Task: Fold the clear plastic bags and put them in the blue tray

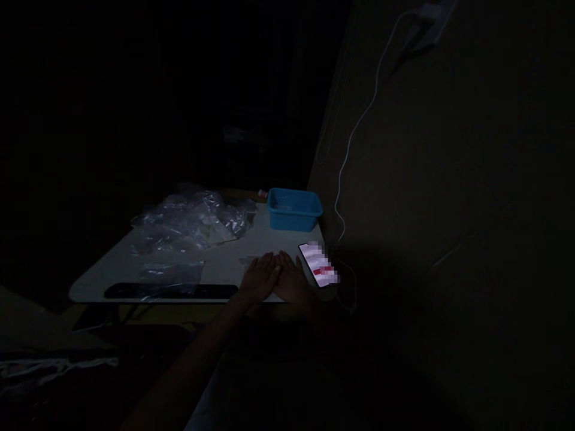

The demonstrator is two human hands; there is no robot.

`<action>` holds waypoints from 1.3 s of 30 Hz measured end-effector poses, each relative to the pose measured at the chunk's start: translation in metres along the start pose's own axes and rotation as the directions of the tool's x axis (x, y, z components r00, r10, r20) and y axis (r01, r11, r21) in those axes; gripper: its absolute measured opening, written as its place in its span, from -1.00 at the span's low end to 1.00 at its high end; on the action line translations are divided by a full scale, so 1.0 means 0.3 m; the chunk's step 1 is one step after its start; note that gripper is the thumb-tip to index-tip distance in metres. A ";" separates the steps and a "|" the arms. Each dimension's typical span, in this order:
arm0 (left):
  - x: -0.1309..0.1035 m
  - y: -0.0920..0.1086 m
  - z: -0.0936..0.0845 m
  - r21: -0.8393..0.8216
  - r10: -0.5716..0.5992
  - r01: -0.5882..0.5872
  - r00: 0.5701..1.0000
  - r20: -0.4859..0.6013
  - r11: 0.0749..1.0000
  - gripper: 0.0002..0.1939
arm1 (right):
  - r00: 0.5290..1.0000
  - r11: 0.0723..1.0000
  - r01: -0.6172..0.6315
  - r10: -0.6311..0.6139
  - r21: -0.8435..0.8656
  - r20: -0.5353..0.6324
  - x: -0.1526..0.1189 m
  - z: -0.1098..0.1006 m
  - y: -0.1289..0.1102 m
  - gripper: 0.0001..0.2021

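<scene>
At table (260,242) edge, hands (259,278) apparently together, room beyond.

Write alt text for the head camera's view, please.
The left hand and right hand are together at a white table's near edge in dim light. A lit phone lies to their right, clear plastic to their left, a blue bin beyond.

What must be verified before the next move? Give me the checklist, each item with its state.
1. Hands free: ok; left hand and right hand are together, nothing visible in them.
2. Good light: not ok; most of the view is dark.
3. Blue bin upright: ok.
4. Bin's contents known: cannot tell; its inside is too dim.
5. Clear plastic neatly stacked: not ok; it lies in a crumpled heap.
6. Phone fully on the table: cannot tell; pixelation hides its right side.
</scene>
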State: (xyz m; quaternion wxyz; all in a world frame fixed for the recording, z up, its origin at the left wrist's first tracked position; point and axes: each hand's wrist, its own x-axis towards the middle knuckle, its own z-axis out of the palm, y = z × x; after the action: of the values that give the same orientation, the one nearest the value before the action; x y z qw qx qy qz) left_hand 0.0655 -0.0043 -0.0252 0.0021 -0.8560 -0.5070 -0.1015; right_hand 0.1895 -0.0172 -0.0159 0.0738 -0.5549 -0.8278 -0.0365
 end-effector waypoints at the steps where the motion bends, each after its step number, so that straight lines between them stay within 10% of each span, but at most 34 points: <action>1: -0.002 -0.004 0.002 0.006 -0.008 0.008 1.000 -0.005 1.000 -0.51 | 1.000 1.000 0.000 0.000 -0.003 -0.011 0.000 0.001 0.000 -0.40; 33: -0.064 -0.142 -0.022 0.146 -0.233 0.241 0.970 -0.073 0.959 -0.47 | 0.998 0.966 -0.053 0.045 0.252 0.038 0.020 0.013 0.041 -0.25; 39: -0.062 -0.140 -0.027 0.148 -0.230 0.239 0.970 -0.075 0.960 -0.47 | 0.990 0.917 -0.133 0.106 0.376 0.091 0.085 -0.039 0.107 -0.52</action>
State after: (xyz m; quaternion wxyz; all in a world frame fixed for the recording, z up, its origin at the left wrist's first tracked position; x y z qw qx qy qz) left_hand 0.0189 -0.0007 -0.0247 0.0715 -0.7839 -0.6108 -0.0856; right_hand 0.2105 0.0165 -0.0008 0.1537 -0.5805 -0.7857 0.1486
